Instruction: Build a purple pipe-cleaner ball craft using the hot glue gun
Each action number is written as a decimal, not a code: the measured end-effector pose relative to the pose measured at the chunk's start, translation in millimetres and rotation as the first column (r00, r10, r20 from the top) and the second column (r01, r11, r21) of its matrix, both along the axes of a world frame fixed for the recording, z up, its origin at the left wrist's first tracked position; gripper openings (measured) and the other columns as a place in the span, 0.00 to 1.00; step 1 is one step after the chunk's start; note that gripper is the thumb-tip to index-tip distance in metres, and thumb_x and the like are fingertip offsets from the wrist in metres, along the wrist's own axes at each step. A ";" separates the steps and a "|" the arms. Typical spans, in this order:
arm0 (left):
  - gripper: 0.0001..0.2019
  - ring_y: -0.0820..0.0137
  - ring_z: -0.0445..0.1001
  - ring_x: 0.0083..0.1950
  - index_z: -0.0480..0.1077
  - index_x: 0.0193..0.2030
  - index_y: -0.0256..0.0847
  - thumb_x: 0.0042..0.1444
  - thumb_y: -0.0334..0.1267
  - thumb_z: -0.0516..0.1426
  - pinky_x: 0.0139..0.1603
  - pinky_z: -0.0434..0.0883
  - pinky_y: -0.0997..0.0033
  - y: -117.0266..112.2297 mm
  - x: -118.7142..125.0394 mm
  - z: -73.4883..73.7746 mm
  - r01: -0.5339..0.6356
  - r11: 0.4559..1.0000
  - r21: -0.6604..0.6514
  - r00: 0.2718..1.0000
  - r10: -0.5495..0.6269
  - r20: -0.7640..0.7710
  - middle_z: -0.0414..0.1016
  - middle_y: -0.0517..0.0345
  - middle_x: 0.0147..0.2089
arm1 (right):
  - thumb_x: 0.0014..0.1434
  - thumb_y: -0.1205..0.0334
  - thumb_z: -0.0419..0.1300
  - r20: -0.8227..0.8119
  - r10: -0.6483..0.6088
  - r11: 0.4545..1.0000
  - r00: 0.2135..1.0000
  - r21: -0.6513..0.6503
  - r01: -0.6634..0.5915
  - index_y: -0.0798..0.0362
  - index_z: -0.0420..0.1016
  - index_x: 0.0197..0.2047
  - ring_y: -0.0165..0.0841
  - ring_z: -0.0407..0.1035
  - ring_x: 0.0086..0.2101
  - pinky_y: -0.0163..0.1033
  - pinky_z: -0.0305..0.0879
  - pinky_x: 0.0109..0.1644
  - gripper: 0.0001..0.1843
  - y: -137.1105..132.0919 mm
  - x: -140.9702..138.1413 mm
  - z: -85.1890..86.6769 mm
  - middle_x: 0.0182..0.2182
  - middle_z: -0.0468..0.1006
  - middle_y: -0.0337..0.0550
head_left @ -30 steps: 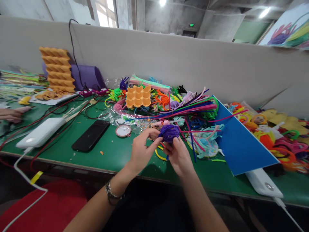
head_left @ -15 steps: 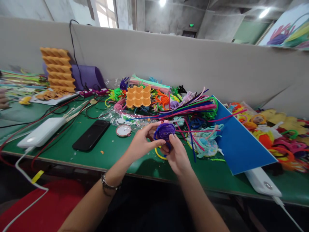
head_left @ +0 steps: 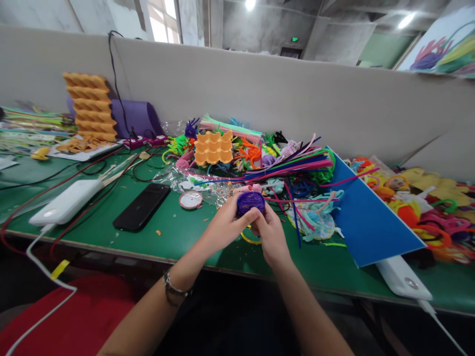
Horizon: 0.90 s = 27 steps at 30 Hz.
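A purple coil of pipe cleaner [head_left: 250, 201] is held up over the green table [head_left: 178, 235], near its front edge. My left hand [head_left: 224, 226] grips the coil from the left, thumb pressed on its lower edge. My right hand [head_left: 270, 235] holds it from below and the right, fingers curled round it. A yellow pipe cleaner loop [head_left: 249, 240] lies on the table just under my hands. A big heap of coloured pipe cleaners [head_left: 293, 165] lies right behind the coil.
A black phone [head_left: 141, 206] and a white power bank [head_left: 67, 201] with cables lie to the left. An orange egg tray [head_left: 213, 147] stands behind, a blue sheet [head_left: 365, 217] leans on the right, and a second white power bank [head_left: 403, 279] sits by the front edge.
The coil and both hands have dropped slightly and drawn closer together; my left hand now closes on the coil. Another person's hand at the far left has gone from view.
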<state>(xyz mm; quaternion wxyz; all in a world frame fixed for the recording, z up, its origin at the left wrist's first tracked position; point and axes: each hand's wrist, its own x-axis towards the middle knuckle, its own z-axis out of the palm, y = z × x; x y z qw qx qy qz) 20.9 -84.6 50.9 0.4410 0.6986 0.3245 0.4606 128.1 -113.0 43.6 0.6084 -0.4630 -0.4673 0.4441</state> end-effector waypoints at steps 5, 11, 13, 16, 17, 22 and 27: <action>0.22 0.63 0.60 0.59 0.60 0.51 0.38 0.53 0.46 0.53 0.59 0.55 0.63 2.4 2.7 -6.1 0.042 0.999 -0.035 0.994 -0.038 0.105 0.61 0.46 0.57 | 0.50 0.49 0.57 0.084 -0.009 1.000 0.996 0.020 0.007 0.51 0.70 0.42 0.32 0.65 0.32 0.35 0.62 0.30 0.19 1.1 1.8 -2.4 0.25 0.69 0.38; 0.22 0.65 0.65 0.54 0.61 0.50 0.39 0.50 0.48 0.55 0.56 0.60 0.66 5.4 8.0 -9.4 0.075 0.994 -0.075 0.977 -0.058 0.206 0.66 0.49 0.53 | 0.52 0.48 0.54 0.186 -0.028 0.995 0.982 0.101 0.009 0.50 0.71 0.40 0.35 0.65 0.38 0.37 0.65 0.35 0.18 4.1 4.5 -2.9 0.29 0.70 0.42; 0.23 0.64 0.66 0.54 0.63 0.48 0.39 0.48 0.50 0.56 0.55 0.61 0.66 6.8 9.0 -11.1 0.047 0.995 -0.090 0.967 -0.023 0.255 0.67 0.50 0.52 | 0.54 0.48 0.52 0.222 -0.034 0.994 0.975 0.113 0.009 0.50 0.71 0.41 0.36 0.65 0.40 0.38 0.65 0.37 0.18 4.0 5.6 -1.3 0.33 0.71 0.43; 0.24 0.63 0.67 0.52 0.67 0.44 0.38 0.43 0.52 0.59 0.54 0.62 0.66 10.5 8.7 -13.5 0.048 0.980 -0.193 0.937 0.023 0.349 0.72 0.51 0.48 | 0.55 0.48 0.50 0.264 -0.030 0.990 0.964 0.139 -0.008 0.50 0.70 0.44 0.36 0.64 0.44 0.40 0.65 0.41 0.19 3.4 7.3 1.9 0.39 0.71 0.46; 0.24 0.63 0.68 0.51 0.69 0.42 0.37 0.43 0.52 0.60 0.54 0.62 0.65 11.9 8.3 -13.7 0.062 0.966 -0.252 0.917 0.044 0.396 0.74 0.51 0.46 | 0.55 0.49 0.51 0.274 -0.020 0.990 0.961 0.142 -0.020 0.50 0.70 0.45 0.36 0.64 0.44 0.39 0.65 0.42 0.19 3.2 7.9 3.2 0.41 0.71 0.46; 0.22 0.63 0.73 0.46 0.72 0.35 0.36 0.53 0.54 0.50 0.48 0.67 0.64 16.4 6.2 -8.6 0.267 0.802 -0.535 0.783 0.144 0.606 0.78 0.50 0.37 | 0.51 0.59 0.56 0.407 0.000 0.993 0.913 0.110 -0.049 0.49 0.62 0.52 0.31 0.67 0.32 0.37 0.66 0.34 0.24 0.7 10.3 10.0 0.37 0.71 0.43; 0.25 0.66 0.75 0.41 0.74 0.34 0.35 0.59 0.52 0.43 0.44 0.69 0.69 14.8 5.7 -2.0 0.333 0.754 -0.566 0.721 0.183 0.669 0.78 0.52 0.32 | 0.53 0.62 0.55 0.735 -0.276 0.938 0.619 0.348 0.004 0.51 0.66 0.49 0.38 0.68 0.39 0.41 0.66 0.38 0.18 -3.1 8.5 11.2 0.42 0.73 0.49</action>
